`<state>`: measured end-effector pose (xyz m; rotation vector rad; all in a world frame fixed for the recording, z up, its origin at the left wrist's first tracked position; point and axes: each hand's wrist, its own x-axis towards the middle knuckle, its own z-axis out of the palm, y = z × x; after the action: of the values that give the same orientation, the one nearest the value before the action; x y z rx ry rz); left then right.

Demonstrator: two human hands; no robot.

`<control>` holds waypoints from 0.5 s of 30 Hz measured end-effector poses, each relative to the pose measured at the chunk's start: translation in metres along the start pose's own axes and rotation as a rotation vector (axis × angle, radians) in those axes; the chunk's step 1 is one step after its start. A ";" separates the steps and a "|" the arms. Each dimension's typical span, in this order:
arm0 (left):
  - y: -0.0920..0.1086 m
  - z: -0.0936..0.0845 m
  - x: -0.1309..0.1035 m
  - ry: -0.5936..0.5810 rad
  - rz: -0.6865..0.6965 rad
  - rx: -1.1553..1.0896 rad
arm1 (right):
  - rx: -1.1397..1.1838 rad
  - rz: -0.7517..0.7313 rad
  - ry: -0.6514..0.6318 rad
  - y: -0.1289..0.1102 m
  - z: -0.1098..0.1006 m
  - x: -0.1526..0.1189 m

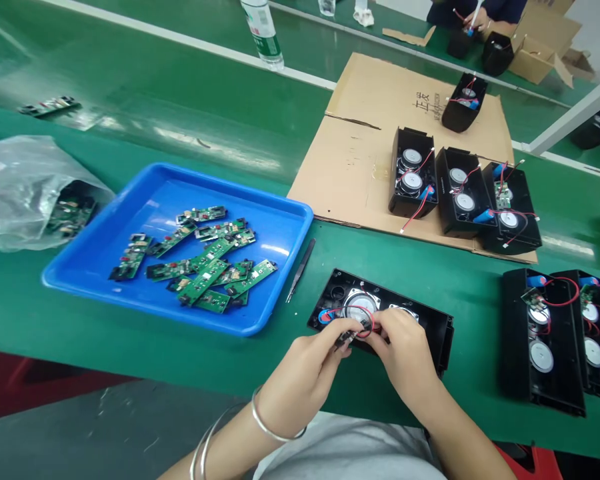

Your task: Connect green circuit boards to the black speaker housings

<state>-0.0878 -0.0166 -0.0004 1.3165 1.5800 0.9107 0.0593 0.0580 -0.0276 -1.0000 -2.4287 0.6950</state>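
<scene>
My left hand point(314, 363) pinches a small circuit board point(347, 339) above an open black speaker housing point(433, 333). Close beside it, the fingers of my right hand point(403, 340) are closed on thin red and black wires point(367, 311) near the board's end. The housing lies flat on the green table with two round speakers point(359, 303) in it, the right one partly covered by my right hand. A blue cylindrical cell point(326, 316) sits at its left end. Tweezers point(301, 270) lie on the table left of the housing.
A blue tray point(180, 175) with several circuit boards stands left, beside a plastic bag point(20, 190) of boards. Several speaker housings point(413, 173) rest on cardboard point(350, 167) behind; two more point(517, 333) stand right. A bottle point(265, 37) and another person's hand point(480, 21) are farther back.
</scene>
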 end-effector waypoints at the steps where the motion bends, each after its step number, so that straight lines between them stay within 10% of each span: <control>1: -0.001 -0.001 -0.001 0.013 -0.049 -0.036 | 0.023 0.034 -0.033 0.000 -0.004 0.002; 7: -0.005 -0.005 -0.007 0.119 -0.246 -0.214 | -0.206 -0.077 -0.027 -0.006 -0.021 0.025; 15: 0.004 -0.009 0.000 0.207 -0.394 -0.419 | -0.656 -0.368 -0.320 -0.007 -0.006 0.074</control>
<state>-0.0952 -0.0155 0.0067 0.6079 1.6142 1.0733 0.0108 0.1100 -0.0045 -0.6399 -3.0995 -0.0985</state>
